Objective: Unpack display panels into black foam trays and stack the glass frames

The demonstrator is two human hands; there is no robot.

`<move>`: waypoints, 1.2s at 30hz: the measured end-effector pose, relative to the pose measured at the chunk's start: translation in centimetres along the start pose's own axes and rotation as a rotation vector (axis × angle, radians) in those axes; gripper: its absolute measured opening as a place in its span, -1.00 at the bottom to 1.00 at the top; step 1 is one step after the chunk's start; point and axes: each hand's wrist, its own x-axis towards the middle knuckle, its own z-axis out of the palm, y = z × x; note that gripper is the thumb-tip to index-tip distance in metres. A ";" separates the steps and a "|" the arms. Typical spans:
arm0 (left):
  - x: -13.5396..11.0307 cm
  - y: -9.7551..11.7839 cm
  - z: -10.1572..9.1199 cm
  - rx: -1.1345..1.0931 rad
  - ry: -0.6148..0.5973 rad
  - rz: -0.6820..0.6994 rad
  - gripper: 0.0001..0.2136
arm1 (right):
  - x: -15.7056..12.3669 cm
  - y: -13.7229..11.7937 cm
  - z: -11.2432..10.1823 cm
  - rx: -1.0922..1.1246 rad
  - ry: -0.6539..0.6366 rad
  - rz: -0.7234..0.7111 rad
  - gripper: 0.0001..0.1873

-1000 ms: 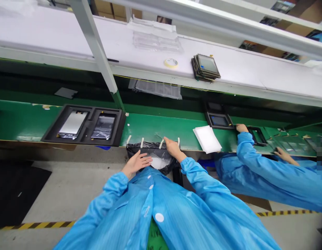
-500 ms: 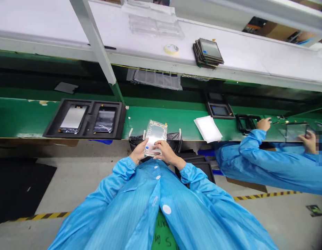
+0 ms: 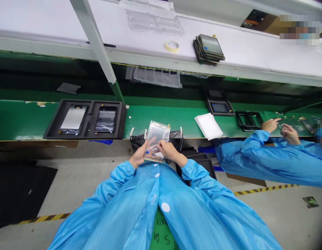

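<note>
Both of my hands hold a flat rectangular display panel [image 3: 158, 138] upright in front of my chest, above a black bag [image 3: 174, 137] taped to the bench edge. My left hand [image 3: 139, 155] grips the panel's lower left edge from behind. My right hand [image 3: 168, 151] is closed on its lower right corner, fingers across the front face. On the green bench to the left lies a black foam tray [image 3: 88, 119] with two panels in its pockets.
A white paper stack [image 3: 208, 126] and small black trays [image 3: 220, 107] lie on the green bench at right, where a co-worker's hands [image 3: 281, 128] work. The white upper shelf carries a tape roll [image 3: 171, 45], a stack of panels [image 3: 209, 49] and clear trays [image 3: 154, 23].
A second ago my hands were empty at the black bag; they then came together on the panel. Since half a second ago the panel has tilted slightly and the co-worker's hands moved together.
</note>
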 end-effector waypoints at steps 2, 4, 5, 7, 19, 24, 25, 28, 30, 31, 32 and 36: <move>-0.9 -0.3 -0.2 0.051 -0.053 0.007 -0.27 | 0.7 -0.9 -0.5 0.169 0.008 0.089 -0.95; -1.8 -0.3 -0.1 0.153 -0.100 0.043 -0.16 | 1.3 -1.9 -0.9 0.364 0.008 0.130 -0.94; -2.3 -0.2 0.0 0.216 -0.117 0.051 -0.11 | 1.6 -2.3 -1.3 0.458 0.016 0.155 -0.92; -3.3 0.0 0.2 0.320 -0.143 0.039 -0.09 | 2.5 -2.3 -2.6 0.625 0.084 0.239 -0.86; -6.4 1.0 -1.4 0.421 -0.011 0.100 -0.51 | 1.1 7.6 -16.7 0.281 0.951 0.396 -0.64; -5.9 0.9 -1.0 0.425 0.025 0.104 -0.56 | 0.9 3.8 -9.9 0.831 0.236 0.322 -0.43; -5.8 0.8 -0.9 0.426 0.024 0.100 -0.56 | 1.2 3.2 -8.8 0.951 0.192 0.313 -0.43; -5.4 0.5 -0.9 0.424 0.012 0.092 -0.56 | 1.9 2.4 -6.5 1.243 0.160 0.324 -0.49; -5.3 0.2 -1.1 0.415 0.005 0.096 -0.58 | 2.1 2.2 -5.7 1.390 0.150 0.338 -0.47; -5.3 0.0 -1.2 0.409 0.004 0.099 -0.59 | 2.1 2.2 -5.4 1.444 0.146 0.341 -0.45; -5.4 -0.1 -1.4 0.402 0.003 0.103 -0.60 | 2.0 2.1 -5.2 1.487 0.147 0.341 -0.44; -5.6 -0.6 -1.7 0.391 0.013 0.103 -0.63 | 1.4 1.7 -5.1 1.594 0.109 0.305 -0.43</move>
